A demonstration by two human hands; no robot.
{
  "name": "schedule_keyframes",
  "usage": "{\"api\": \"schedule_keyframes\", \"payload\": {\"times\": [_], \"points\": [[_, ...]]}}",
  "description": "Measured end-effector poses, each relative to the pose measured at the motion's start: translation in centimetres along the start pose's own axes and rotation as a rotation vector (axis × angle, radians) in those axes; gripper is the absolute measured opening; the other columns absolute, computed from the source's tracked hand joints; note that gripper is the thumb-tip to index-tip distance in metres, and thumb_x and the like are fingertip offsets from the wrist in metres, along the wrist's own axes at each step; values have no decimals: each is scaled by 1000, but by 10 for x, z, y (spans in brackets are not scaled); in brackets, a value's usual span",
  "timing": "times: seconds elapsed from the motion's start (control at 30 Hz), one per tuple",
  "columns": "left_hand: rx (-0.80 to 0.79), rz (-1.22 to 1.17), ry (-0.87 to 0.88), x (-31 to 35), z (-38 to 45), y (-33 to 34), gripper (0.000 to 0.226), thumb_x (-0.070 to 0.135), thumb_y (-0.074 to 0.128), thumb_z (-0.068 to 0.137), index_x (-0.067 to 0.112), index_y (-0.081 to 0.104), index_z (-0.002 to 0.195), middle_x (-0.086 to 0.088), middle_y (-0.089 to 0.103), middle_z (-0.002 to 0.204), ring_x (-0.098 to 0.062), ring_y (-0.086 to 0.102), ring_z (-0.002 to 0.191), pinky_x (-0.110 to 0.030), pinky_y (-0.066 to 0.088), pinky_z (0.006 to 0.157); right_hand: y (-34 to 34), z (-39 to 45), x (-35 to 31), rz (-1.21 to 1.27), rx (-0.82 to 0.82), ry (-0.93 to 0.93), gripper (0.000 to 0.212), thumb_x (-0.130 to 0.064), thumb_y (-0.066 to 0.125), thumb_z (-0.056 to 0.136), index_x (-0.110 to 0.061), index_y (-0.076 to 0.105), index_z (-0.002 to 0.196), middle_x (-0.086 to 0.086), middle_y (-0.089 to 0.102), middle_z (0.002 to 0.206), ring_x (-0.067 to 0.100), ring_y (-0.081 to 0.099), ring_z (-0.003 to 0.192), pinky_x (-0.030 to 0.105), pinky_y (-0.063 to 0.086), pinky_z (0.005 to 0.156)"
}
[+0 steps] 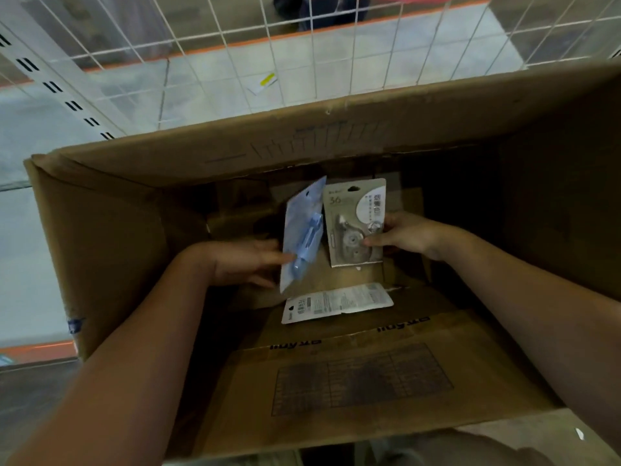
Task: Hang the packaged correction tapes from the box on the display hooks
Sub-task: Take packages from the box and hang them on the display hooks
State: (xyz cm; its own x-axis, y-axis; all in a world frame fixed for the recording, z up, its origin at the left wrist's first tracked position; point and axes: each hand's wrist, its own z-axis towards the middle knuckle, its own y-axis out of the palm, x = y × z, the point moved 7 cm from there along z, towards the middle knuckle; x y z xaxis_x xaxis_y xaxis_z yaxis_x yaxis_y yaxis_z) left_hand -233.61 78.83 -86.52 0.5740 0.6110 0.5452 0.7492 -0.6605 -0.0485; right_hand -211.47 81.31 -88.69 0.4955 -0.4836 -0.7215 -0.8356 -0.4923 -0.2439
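Observation:
Both my hands reach down into a large open cardboard box (111, 237). My left hand (247, 262) holds a blue packaged correction tape (302, 230) by its lower left edge, tilted upright. To its right, my right hand (401, 233) pinches a beige packaged correction tape (353, 220) at its right side, face toward me. A third white package (336, 302) lies flat, back side up, on the box bottom just below the two held ones. No display hooks are visible.
A white wire grid panel (302, 48) stands behind the box, with a slotted upright (60, 92) at left. Through the grid I see a tiled floor with a small white-and-yellow package (263, 83) lying on it. The box's near flap (363, 381) folds toward me.

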Motion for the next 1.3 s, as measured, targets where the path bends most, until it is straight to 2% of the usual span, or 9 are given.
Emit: {"api": "schedule_keyframes", "payload": {"times": [0.23, 0.43, 0.57, 0.83, 0.93, 1.03, 1.1, 1.17, 1.3], "points": [[305, -191, 131, 14, 26, -16, 12, 17, 54, 94, 24, 53, 104, 5, 62, 93, -9, 60, 84, -28, 51, 74, -10, 13, -6, 55, 37, 27, 39, -12, 71, 81, -11, 62, 119, 5, 65, 120, 17, 60, 105, 24, 49, 83], [252, -1, 84, 32, 39, -33, 18, 13, 59, 91, 12, 61, 109, -10, 64, 118, -23, 62, 103, -35, 52, 87, -42, 22, -35, -77, 71, 60, 40, -8, 72, 80, -8, 60, 118, 7, 64, 119, 25, 60, 109, 37, 48, 96], [271, 270, -28, 48, 39, -51, 16, 18, 65, 88, 13, 65, 103, -5, 66, 106, -21, 63, 97, -33, 54, 83, -57, 21, -49, -240, 7, 111, 30, -6, 69, 82, -6, 60, 110, 9, 63, 114, 25, 59, 104, 34, 50, 83], [243, 553, -112, 60, 22, -65, 16, 26, 69, 84, 16, 63, 96, -4, 66, 101, -21, 63, 96, -37, 53, 87, -43, 4, -51, -198, -310, 281, 9, -9, 58, 91, -13, 61, 99, 4, 69, 95, 21, 64, 94, 35, 49, 88], [209, 674, -101, 69, 9, -56, 13, 32, 65, 87, 20, 59, 89, 0, 63, 96, -14, 60, 89, -29, 48, 77, -31, -7, -54, -280, -388, 295, 9, -8, 56, 92, -14, 60, 97, -1, 72, 86, 15, 66, 83, 31, 51, 82], [199, 676, -9, 79, -4, -52, 10, 29, 62, 89, 20, 61, 85, 4, 63, 89, -10, 58, 83, -25, 44, 70, -31, -19, -63, -343, -342, 241, 12, -8, 60, 89, -14, 60, 100, 4, 68, 97, 22, 63, 93, 40, 48, 93], [186, 618, 105, 86, -13, -53, 9, 26, 63, 88, 18, 67, 90, 3, 68, 94, -12, 62, 89, -31, 49, 83, -39, -30, -73, -317, -268, 171, 20, -8, 64, 86, -12, 62, 106, 7, 68, 108, 25, 63, 102, 44, 46, 100], [195, 527, 232, 96, -28, -55, 14, 22, 65, 87, 15, 72, 97, 1, 72, 99, -14, 66, 95, -35, 49, 94, -48, -45, -86, -248, -202, 82, 30, -10, 66, 85, -11, 61, 115, 5, 68, 115, 23, 64, 107, 42, 47, 100], [189, 338, 433, 120, -67, -55, 14, 14, 64, 87, 14, 72, 98, 4, 74, 100, -11, 68, 98, -24, 52, 89, -66, -83, -118, -72, -103, -135, 28, -6, 63, 85, -9, 62, 113, 4, 71, 109, 18, 67, 102, 34, 51, 95]]}}
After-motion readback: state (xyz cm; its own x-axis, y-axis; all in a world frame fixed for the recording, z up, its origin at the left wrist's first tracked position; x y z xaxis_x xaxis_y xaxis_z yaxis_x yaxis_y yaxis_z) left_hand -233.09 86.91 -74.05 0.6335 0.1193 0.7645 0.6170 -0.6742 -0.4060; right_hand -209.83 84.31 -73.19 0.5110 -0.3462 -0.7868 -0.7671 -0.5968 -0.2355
